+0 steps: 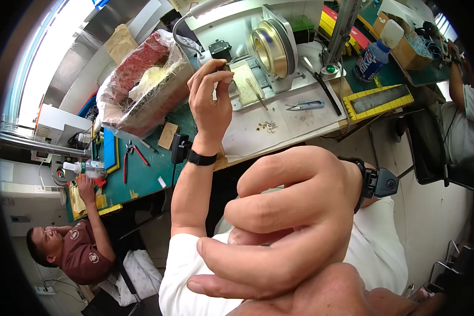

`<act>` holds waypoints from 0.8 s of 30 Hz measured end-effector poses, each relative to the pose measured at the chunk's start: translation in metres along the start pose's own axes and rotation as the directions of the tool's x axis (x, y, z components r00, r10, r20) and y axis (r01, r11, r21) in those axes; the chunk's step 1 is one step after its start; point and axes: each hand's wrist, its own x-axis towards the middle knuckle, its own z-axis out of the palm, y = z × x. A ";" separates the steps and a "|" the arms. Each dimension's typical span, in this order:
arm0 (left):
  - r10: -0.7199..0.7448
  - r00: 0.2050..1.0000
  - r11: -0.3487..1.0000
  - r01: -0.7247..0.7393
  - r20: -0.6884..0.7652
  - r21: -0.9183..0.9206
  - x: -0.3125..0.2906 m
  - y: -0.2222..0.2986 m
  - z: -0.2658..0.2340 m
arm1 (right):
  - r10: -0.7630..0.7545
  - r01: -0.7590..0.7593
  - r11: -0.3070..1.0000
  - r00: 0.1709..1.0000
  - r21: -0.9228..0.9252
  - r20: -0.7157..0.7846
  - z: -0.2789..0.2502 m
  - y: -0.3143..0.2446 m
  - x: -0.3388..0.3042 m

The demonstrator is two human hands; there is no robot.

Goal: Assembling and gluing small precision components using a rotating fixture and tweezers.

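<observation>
My left hand [211,102] is raised at the front of a bench machine with a brass-coloured wheel [268,51]. Its thumb and forefinger pinch a small dark piece [226,68], too small to name. Very close to the camera, my right hand [300,216] is closed, with its fingers curled inward. Whatever it may hold is hidden behind the fingers. Beyond my left fingertips lies a pale pad [246,83] with a thin pointed tool [257,92] across it. Thread snips [305,105] and several tiny scraps [268,127] lie on the white work surface.
A plastic-lined box [142,87] stands left of the machine. Red-handled pliers [136,154] rest on the green bench top [147,181]. To the right are a yellow-edged block [379,102], a blue bottle [372,59] and a black chair [426,142]. A co-worker [84,245] sits at the left.
</observation>
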 end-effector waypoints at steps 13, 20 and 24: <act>-0.040 0.999 0.999 0.040 0.005 -0.028 0.000 0.000 0.005 | 0.148 -0.103 0.894 0.987 0.436 -0.070 -0.011 0.003 0.000; -0.050 0.999 0.999 0.051 0.011 -0.020 -0.003 -0.001 0.005 | 0.311 -0.224 0.819 0.947 0.528 -0.082 -0.037 -0.001 -0.003; -0.030 0.999 0.999 0.030 0.014 -0.023 0.002 0.001 0.003 | 0.408 -0.260 0.864 0.863 0.432 -0.297 -0.068 0.018 -0.027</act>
